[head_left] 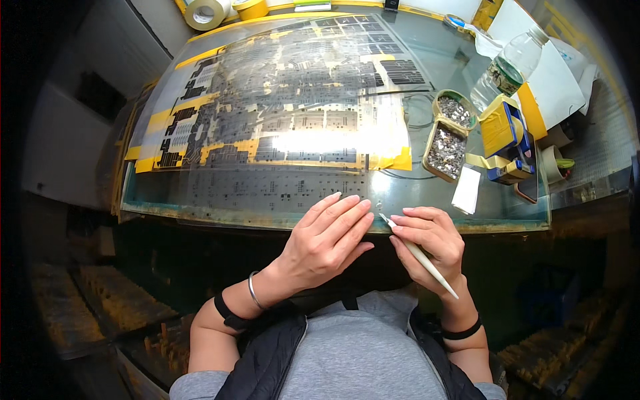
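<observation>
My left hand (328, 235) rests flat at the near edge of the glass-topped table (460, 217), fingers stretched out and holding nothing. In my right hand (430, 243) is a craft knife (430, 265) with a slim white handle, pinched between thumb and fingers. Its small tip points toward the left hand, just over the glass edge. Beyond my left hand lies a clear film sheet (280, 190) dotted with small dark marks. Larger patterned film sheets (267, 107), black and grey with yellow strips, spread behind it. Glare washes out part of them.
Right of the films stand a round tub (456, 109) and a rectangular tub (445, 151) of small scraps. Nearby are a folded white paper (466, 191), blue-and-yellow tape dispensers (510, 133) and a clear bottle (510, 67). Tape rolls (207, 13) sit at the far left.
</observation>
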Demonstrator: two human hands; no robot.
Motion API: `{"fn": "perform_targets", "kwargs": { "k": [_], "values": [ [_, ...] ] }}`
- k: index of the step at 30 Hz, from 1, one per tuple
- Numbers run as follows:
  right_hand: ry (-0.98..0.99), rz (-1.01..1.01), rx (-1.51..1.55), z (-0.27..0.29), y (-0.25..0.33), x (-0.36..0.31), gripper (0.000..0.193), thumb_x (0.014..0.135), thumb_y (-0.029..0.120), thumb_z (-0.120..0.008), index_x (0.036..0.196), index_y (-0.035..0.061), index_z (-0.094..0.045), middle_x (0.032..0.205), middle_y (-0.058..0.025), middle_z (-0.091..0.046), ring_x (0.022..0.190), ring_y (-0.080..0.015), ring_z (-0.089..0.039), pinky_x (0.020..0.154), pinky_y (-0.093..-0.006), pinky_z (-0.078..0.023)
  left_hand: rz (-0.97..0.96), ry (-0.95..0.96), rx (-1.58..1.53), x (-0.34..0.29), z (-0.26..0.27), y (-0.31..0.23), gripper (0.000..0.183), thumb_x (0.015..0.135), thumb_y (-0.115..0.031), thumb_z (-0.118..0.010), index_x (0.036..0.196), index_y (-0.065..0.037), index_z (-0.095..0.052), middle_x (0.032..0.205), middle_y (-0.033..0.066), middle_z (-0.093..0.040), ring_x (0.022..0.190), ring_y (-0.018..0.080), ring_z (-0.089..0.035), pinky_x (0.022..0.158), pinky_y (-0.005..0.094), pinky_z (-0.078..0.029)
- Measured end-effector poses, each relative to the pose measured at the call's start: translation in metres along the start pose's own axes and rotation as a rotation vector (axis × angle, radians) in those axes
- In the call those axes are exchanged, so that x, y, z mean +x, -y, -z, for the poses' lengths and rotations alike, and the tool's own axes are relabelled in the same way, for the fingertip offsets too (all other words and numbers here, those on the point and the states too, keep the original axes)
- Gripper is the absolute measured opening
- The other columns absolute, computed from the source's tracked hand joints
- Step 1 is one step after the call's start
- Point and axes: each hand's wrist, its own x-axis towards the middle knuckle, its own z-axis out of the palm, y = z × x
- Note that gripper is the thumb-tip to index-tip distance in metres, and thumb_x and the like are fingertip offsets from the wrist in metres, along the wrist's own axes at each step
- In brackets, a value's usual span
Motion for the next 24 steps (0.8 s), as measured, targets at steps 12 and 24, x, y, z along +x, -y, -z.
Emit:
{"fn": "perform_targets", "kwargs": {
  "k": [12,24],
  "values": [
    [-0.027,0.051,-0.047,-0.006,-0.004,0.003,0.022,0.066,0.000,-0.077,0.085,0.0073,-0.071,0.090,-0.0057,-0.073,0.083,-0.0240,-0.068,0.078,-0.0377,-0.052,0.030,-0.095,-0.069,0.012,-0.006,0.002,0.034,0.066,-0.014,-0.079,0.096,-0.003,-0.068,0.110,0.0114,-0.065,0.103,0.0286,-0.062,0.091,0.0442,-0.050],
    [-0.120,-0.030,-0.089,-0.016,0.004,0.000,0.019,0.067,0.003,-0.078,0.084,0.0093,-0.071,0.083,-0.0039,-0.072,0.074,-0.0219,-0.068,0.082,-0.0442,-0.054,0.057,-0.094,-0.148,0.019,-0.004,0.003,0.021,0.069,-0.014,-0.075,0.085,-0.003,-0.067,0.099,0.0082,-0.066,0.099,0.0254,-0.063,0.087,0.0405,-0.051]
  ]
}}
